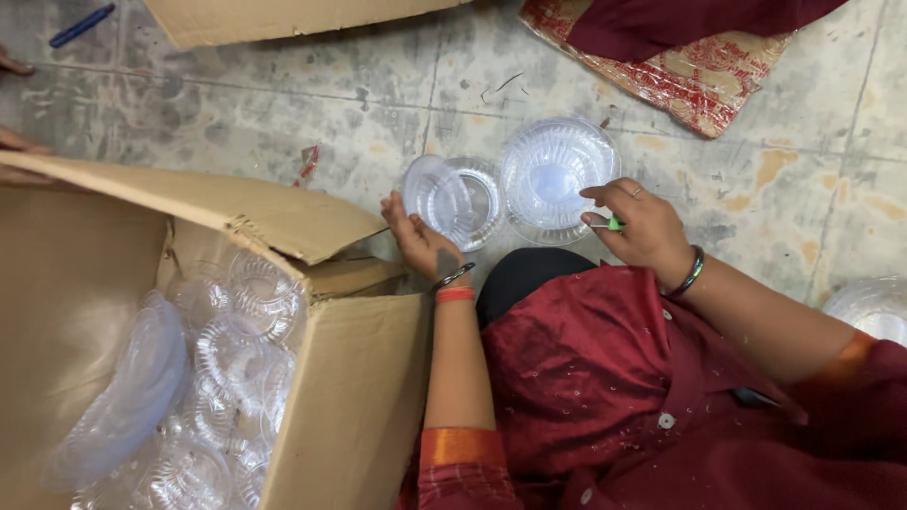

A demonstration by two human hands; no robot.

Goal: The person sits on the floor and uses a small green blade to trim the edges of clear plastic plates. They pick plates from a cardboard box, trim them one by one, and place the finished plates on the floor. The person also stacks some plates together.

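My left hand (416, 236) holds a small clear plastic bowl (437, 195), tilted on edge, just above another clear bowl (480, 203) on the floor. My right hand (638, 227) rests its fingers on the rim of a stack of larger clear plastic bowls (553, 175) and pinches a small green object (615, 224). Both wrists wear bangles, and the sleeves are dark red.
An open cardboard box (354, 397) at the left holds several clear plastic bowls (236, 331) and lids. Another cardboard piece (274, 19) lies at the top. A red patterned packet (694, 80) lies top right. More clear plastic (874, 307) shows at the right edge. A blue pen (80, 25) lies top left.
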